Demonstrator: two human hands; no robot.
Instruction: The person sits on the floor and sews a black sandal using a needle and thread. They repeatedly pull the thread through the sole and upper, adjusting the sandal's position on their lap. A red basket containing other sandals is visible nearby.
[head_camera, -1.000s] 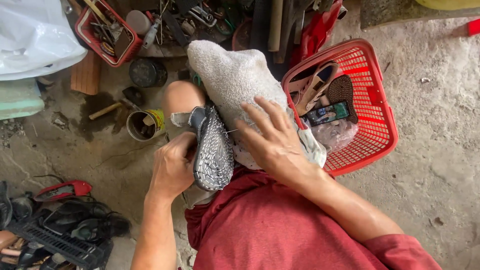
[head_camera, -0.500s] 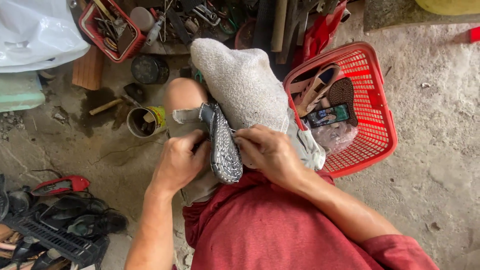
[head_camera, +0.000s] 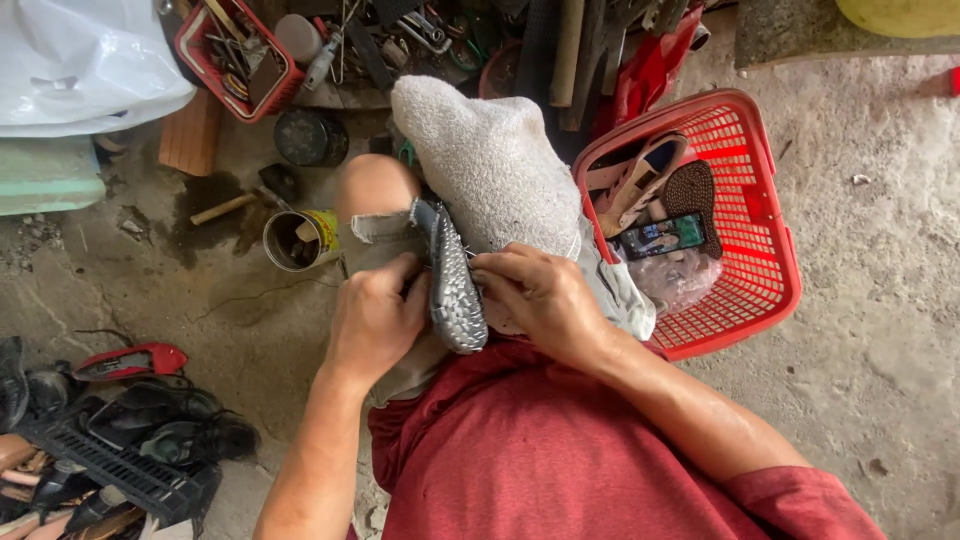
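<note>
Two containers flank the hands: a red basket (head_camera: 760, 230) beyond the right hand (head_camera: 545, 300) holds sandals and a phone; a tin (head_camera: 300, 240) beyond the left hand (head_camera: 375, 320) holds, perhaps, tools. Both hands grip the grey shoe (head_camera: 455, 285) between them, fingers curled.

head view | worn on head | faces steeply down | close over lap, floor around

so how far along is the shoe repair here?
Done: can't tell; no finished work shows. In hand: the left hand steadies the grey shoe, sole up on a towel over the knee, while the right hand pinches at its edge. Left: sandals wait in the red basket.
</note>
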